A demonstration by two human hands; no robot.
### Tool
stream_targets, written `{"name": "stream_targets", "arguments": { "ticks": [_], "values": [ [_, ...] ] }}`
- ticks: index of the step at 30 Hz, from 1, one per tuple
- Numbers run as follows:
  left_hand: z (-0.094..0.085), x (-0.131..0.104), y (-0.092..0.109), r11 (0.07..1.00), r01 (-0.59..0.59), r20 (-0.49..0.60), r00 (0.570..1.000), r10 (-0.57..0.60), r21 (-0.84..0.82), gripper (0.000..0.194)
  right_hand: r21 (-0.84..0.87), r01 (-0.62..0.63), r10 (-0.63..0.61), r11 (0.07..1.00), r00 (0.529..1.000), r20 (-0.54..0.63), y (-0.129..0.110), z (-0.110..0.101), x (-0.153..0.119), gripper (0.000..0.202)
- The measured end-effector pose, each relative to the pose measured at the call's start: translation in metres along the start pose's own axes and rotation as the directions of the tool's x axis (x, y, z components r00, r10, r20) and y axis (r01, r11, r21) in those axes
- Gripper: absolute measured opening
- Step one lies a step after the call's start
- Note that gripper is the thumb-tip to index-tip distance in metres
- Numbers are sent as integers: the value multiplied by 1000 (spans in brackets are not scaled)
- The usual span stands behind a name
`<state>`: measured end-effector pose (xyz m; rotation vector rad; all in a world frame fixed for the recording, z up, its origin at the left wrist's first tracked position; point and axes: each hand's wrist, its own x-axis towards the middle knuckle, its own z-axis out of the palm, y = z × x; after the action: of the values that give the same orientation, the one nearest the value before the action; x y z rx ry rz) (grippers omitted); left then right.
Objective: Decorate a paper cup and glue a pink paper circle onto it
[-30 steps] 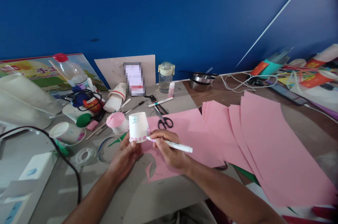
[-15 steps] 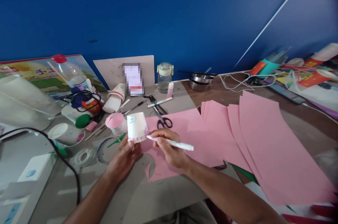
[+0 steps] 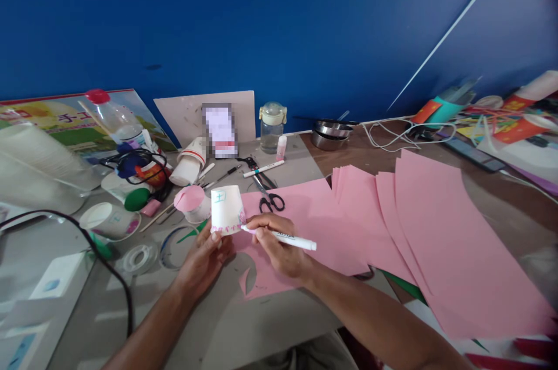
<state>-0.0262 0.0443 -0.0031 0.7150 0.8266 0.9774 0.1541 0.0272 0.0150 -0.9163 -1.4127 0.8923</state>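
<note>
- Head view: the left hand [image 3: 206, 259] is closed around the lower part of a white paper cup [image 3: 226, 208], thumb on its near side.
- The cup is held up over the gray table [image 3: 244, 335], wider end down, with a green mark near its top and pink marks along its lower edge.
- The right hand [image 3: 279, 248] is closed in a writing grip on a white marker [image 3: 300, 242]; the marker's tip is at the cup's lower right edge, though whether it touches cannot be told.
- Just left of the cup stands a small cup with a pink top [image 3: 189, 200].
- Black-handled scissors [image 3: 272, 202] lie right of the cup, their handles over pink paper [image 3: 314, 219].
- More pink sheets [image 3: 457, 253] fan out to the right.
- Beyond the hands, a phone [image 3: 220, 128] leans upright against a pale board [image 3: 178, 117], near a clear bottle [image 3: 272, 131] and a glue stick [image 3: 281, 149].
- Left of the left hand lie a roll of tape [image 3: 138, 258] and a tipped cup [image 3: 102, 220].
</note>
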Motion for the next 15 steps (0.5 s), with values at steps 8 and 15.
{"name": "stream_targets", "arguments": {
  "ticks": [8, 15],
  "values": [
    [2, 1, 1, 1000, -21, 24, 999, 21, -9, 35, 60, 4, -4, 998, 1000, -11, 0, -2, 0, 20],
    [1, 0, 1, 1000, -13, 0, 1000, 13, 6, 37, 40, 22, -22, 999, 1000, -9, 0, 0, 0, 20]
  ]
}}
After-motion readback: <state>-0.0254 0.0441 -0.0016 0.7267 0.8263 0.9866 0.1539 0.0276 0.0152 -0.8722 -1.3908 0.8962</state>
